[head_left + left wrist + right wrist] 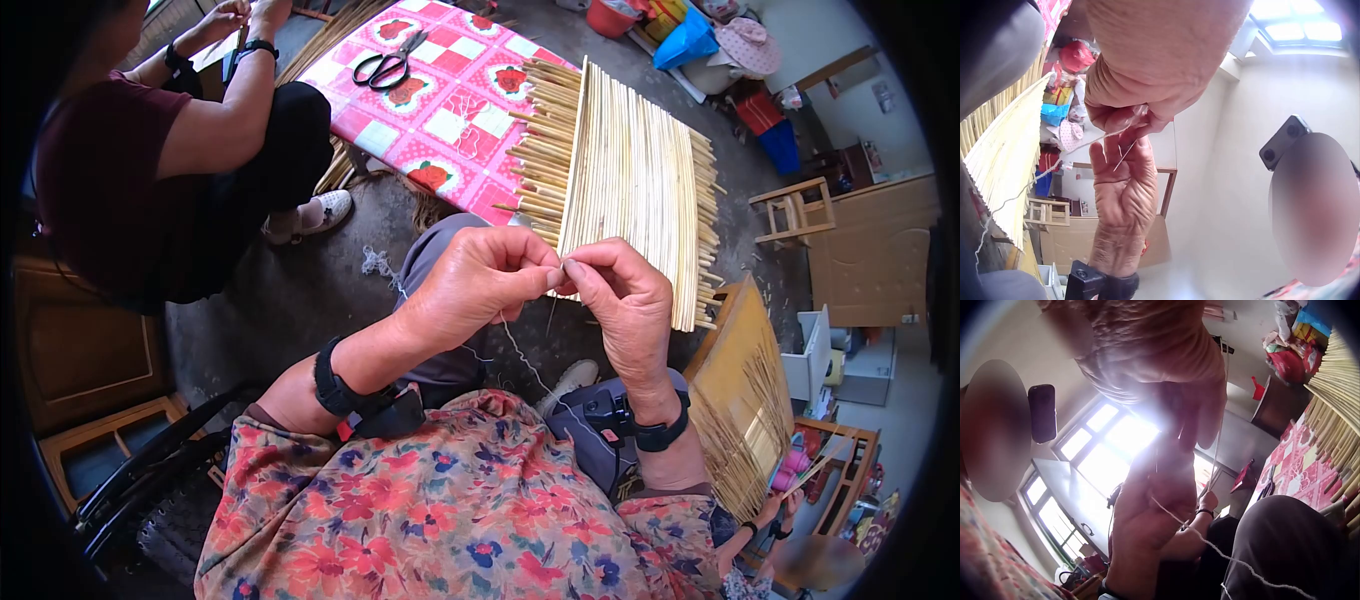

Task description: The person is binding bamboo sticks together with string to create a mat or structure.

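Observation:
My left hand (485, 275) pinches a white thread (520, 350) between thumb and forefinger, and the thread trails down across the lap. Fingertip to fingertip with it, my right hand (630, 305) pinches a thin needle (1124, 155), whose shaft slants past the right palm in the left wrist view. The thread's end is hidden between the fingertips. Just beyond both hands lies a mat of pale stalks (635, 180) laid side by side, over the edge of a table.
Black scissors (388, 70) lie on the pink patterned tablecloth (455, 120). A seated person (170, 160) works at the left. At the right stand a wooden board (740, 360) with thin stalks and a small wooden stool (795, 212). Another person's hands (775, 515) show lower right.

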